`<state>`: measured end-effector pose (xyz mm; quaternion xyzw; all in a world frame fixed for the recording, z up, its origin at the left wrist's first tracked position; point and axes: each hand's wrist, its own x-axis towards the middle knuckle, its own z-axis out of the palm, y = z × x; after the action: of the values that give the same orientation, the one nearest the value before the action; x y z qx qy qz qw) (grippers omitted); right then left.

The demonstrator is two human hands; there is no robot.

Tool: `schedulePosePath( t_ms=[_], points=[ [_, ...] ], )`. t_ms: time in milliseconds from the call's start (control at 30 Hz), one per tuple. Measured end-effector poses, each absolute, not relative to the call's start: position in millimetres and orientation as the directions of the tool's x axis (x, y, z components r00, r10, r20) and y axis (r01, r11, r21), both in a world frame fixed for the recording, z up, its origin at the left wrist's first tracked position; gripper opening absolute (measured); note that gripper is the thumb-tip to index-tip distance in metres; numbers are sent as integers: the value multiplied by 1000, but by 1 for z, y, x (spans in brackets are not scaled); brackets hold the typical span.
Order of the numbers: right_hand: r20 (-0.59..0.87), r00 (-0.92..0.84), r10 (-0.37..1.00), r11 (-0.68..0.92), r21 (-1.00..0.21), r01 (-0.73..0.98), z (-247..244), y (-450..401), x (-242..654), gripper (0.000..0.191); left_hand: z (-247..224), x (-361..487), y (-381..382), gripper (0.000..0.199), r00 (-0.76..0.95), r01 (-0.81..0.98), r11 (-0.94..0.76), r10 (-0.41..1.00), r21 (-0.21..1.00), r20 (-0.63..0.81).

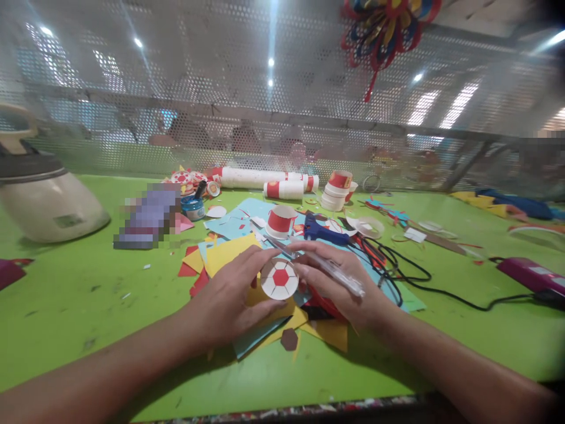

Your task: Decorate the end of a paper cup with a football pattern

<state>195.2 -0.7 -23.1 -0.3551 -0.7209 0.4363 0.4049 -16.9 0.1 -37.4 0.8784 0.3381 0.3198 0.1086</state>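
Observation:
A round white paper disc (268,275) with a red hexagon and drawn lines, like a football, is tilted up in front of me. My left hand (238,288) grips its edge, thumb below and fingers above. In my right hand (339,277) is a clear pen (339,272), held between the thumb and fingers, its tip pointing away to the left. The right fingertips are at the disc's right edge. Under both hands lie yellow paper (229,252) and light blue paper (248,213). A small brown hexagon (289,339) lies nearer to me.
Beyond the hands stand a red-and-white paper cup (281,221) and a blue glue gun (324,229) with a black cable. Stacked cups (285,189) lie farther back. A phone (152,213) and a large beige jug (53,203) are at left, a purple power strip (532,274) at right.

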Motion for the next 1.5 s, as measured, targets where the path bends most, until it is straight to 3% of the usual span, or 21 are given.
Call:
schedulePosePath(
  t_ms=[300,600,800,933,1000,1200,1267,1367,1500],
  points=[
    [322,-384,865,416,-889,191,-20,0,196,27,-36,-16,1,40,539,590,-714,696,377,475],
    [321,-412,853,442,-864,240,-23,-1,194,29,-38,-17,-2,44,554,616,-724,679,311,483],
    [374,-453,809,485,-860,156,-19,-7,195,34,-38,-20,0,39,537,579,-814,420,42,731],
    [390,-441,809,500,-850,167,-20,-9,196,33,-39,-22,2,44,531,608,-788,497,100,686],
    [395,-442,805,513,-838,187,-19,-10,197,32,-37,-23,-3,47,539,580,-809,469,96,699],
    [477,-358,803,562,-806,187,-8,-15,197,24,-24,-28,-17,53,562,482,-850,114,-213,819],
    [469,-309,828,540,-815,210,-10,-11,197,22,-23,-28,-11,45,688,471,-853,195,-225,699],
    [439,-301,846,517,-813,268,-14,-4,195,21,-27,-26,0,35,725,552,-813,359,-186,588],
    [505,-267,821,571,-733,369,-16,-4,193,20,-29,-24,2,39,605,634,-769,429,-80,671]
  ],
)
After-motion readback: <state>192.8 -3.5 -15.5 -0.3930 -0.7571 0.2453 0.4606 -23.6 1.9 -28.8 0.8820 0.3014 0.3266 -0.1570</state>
